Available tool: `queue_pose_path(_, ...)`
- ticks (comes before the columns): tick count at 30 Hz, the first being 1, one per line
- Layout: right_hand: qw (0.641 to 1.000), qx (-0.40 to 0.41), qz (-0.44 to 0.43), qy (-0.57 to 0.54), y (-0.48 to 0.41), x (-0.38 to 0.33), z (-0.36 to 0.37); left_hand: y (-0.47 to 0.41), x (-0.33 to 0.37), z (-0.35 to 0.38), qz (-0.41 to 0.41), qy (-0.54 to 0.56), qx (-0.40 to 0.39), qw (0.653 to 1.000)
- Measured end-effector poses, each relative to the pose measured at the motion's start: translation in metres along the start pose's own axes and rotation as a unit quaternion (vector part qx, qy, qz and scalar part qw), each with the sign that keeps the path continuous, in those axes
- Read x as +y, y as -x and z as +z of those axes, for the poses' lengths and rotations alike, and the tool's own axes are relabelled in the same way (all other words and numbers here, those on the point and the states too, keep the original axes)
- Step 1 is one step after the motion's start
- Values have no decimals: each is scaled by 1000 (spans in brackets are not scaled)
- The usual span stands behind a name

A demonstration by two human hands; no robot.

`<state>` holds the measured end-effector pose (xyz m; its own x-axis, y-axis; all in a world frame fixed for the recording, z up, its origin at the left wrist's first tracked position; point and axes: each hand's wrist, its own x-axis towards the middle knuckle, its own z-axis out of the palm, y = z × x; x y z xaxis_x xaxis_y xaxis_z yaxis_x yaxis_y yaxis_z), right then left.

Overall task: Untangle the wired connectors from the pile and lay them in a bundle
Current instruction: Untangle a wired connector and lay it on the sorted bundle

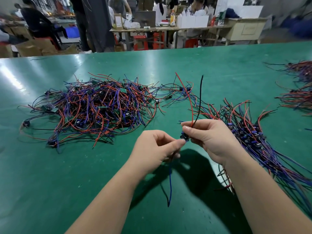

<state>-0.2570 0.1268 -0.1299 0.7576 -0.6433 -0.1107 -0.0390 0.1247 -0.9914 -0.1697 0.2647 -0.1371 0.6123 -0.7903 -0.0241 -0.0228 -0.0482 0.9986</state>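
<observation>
A tangled pile (94, 108) of red, blue and black wired connectors lies on the green table (50, 183) at the left centre. A laid-out bundle (253, 137) of connectors stretches along the right side. Between my hands is one wired connector (184, 137), small, dark and blue. My right hand (211, 141) pinches it where its red and black wires rise upward. My left hand (157, 149) pinches the connector's lower side, and a blue and a black wire hang down from it above the table.
More wire heaps (298, 92) lie at the table's far right edge. Beyond the table's back edge are workbenches (168, 29), red stools (141, 42), cardboard boxes and several people.
</observation>
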Motion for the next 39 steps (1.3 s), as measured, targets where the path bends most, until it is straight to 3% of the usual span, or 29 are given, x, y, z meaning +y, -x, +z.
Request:
queue_pose_path(4,1000,-19,-15,-1,2,1,5,-1,0,2,-61,51,-7,997)
queue_pose_path(12,992,-1,51,-113,-5,5,13,-5,0,4,-123,183,25,975)
queue_pose_path(22,976,142,2,-167,-14,-13,-31,4,-4,11,-132,-6,-118,984)
queue_pose_path(25,968,150,-10,-201,-12,-14,-36,6,-4,11,-127,-57,-132,981)
queue_pose_path(29,969,180,-42,-162,-11,-15,-38,6,-2,8,-111,-98,-134,980)
queue_pose_path(31,971,179,-53,-151,-12,-14,-37,7,0,6,-122,-69,-145,980)
queue_pose_path(34,975,125,-30,-179,-16,-14,-32,7,5,1,-174,98,-190,961)
queue_pose_path(36,979,94,14,-178,-18,-12,-28,5,9,-5,-162,180,-203,949)
queue_pose_path(39,995,62,29,-75,-15,-4,-22,2,13,-9,-129,280,-169,936)
